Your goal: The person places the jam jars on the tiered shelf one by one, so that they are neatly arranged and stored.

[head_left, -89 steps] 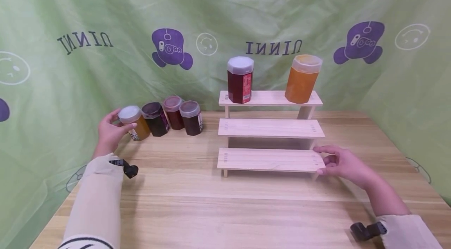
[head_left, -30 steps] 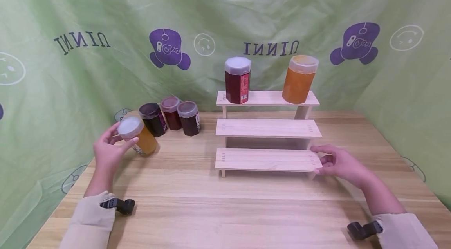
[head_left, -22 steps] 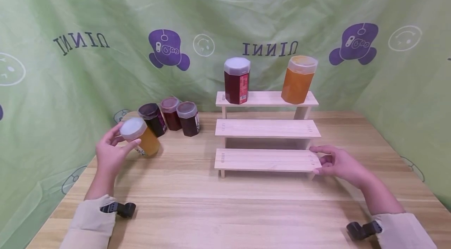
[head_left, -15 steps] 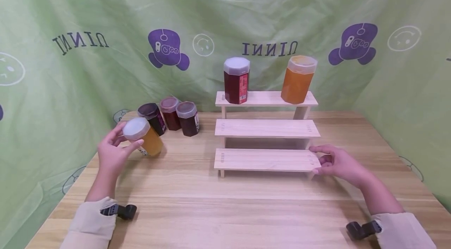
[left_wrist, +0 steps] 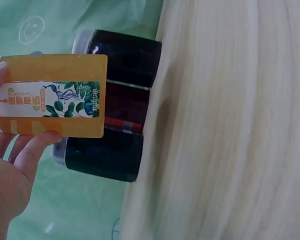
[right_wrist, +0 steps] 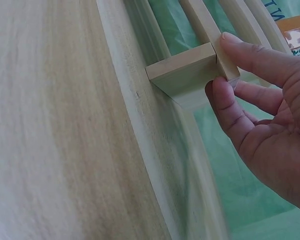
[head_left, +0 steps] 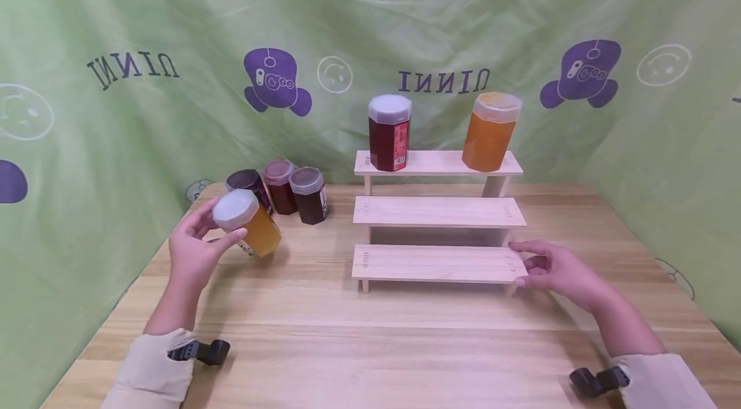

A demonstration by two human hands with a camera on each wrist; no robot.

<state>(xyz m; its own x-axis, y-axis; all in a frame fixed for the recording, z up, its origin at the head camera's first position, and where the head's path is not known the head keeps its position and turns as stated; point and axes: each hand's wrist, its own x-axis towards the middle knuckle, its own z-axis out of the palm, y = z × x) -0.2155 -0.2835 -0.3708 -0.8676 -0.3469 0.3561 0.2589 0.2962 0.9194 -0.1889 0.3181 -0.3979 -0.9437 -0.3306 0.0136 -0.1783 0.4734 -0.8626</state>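
Note:
My left hand (head_left: 193, 251) grips a golden-yellow jar (head_left: 262, 234) with a white lid, thumb and fingers around its upper part. The jar leans, lid toward the hand, and its flowered label (left_wrist: 55, 100) shows in the left wrist view, where its base stands off from the table. At the right, my right hand (head_left: 570, 275) pinches the end of the lowest board of a three-tier wooden rack (head_left: 434, 263). The right wrist view shows thumb and fingers on either side of that board's corner (right_wrist: 225, 62). On the top tier stand a dark red jar (head_left: 389, 145) and an orange jar (head_left: 489, 144).
Behind the held jar stand a blackish jar (head_left: 246, 180), partly hidden by it, a red jar (head_left: 282, 193) and another dark jar (head_left: 312, 203), close together. A green printed curtain (head_left: 347, 23) hangs behind the wooden table (head_left: 347, 351).
Gripped by the left hand, the yellow jar has come away from its place at the left end of the row, forward and then rightward, and now tilts. The right hand stays on the rack.

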